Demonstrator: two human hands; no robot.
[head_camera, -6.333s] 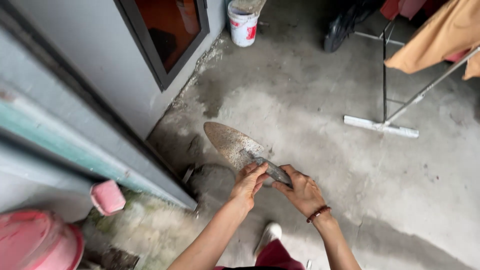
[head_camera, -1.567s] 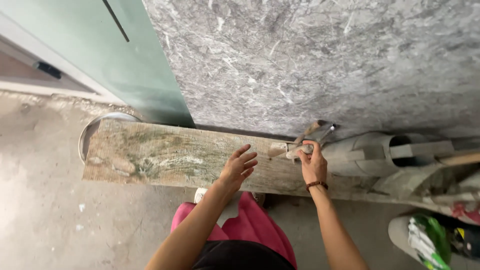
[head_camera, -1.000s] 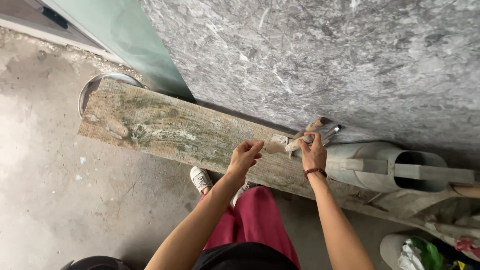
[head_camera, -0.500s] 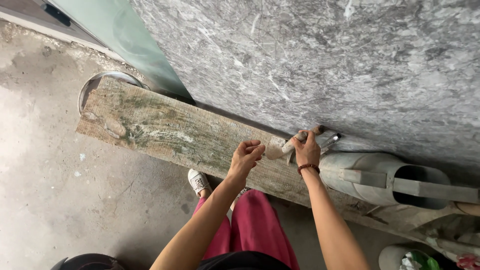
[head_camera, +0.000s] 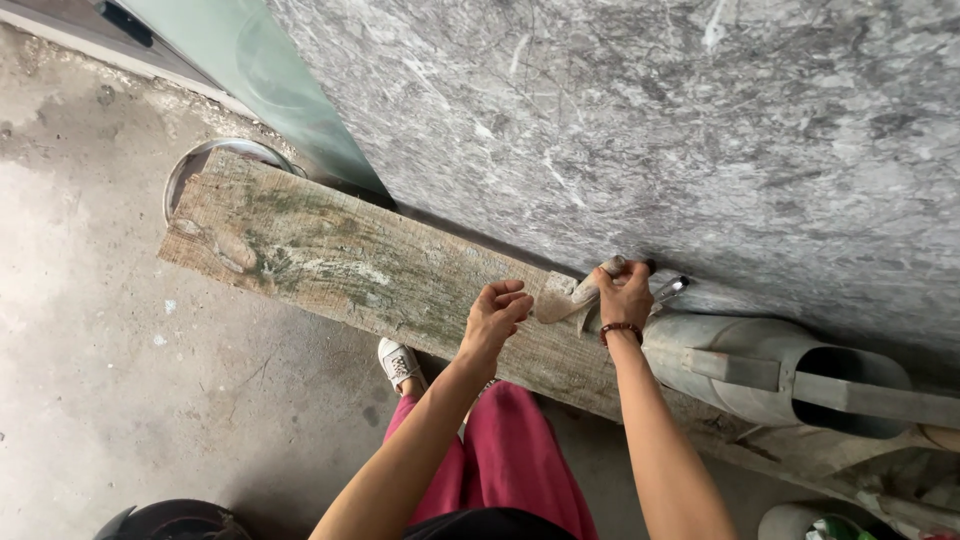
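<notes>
A stained grey concrete floor (head_camera: 110, 380) carries 1 weathered, moss-streaked wooden plank (head_camera: 340, 260), a round metal basin (head_camera: 200, 165) tucked under the plank's far end, and a grey galvanised watering can (head_camera: 760, 365).

Red trousers (head_camera: 505, 450); white shoe (head_camera: 399, 364); beaded wristband (head_camera: 620, 329).

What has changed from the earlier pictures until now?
The right hand carried the trowel from the open floor to the wooden plank by the marble slab, then moved it slightly left. The left hand let go. The plank and the watering can stayed.
</notes>
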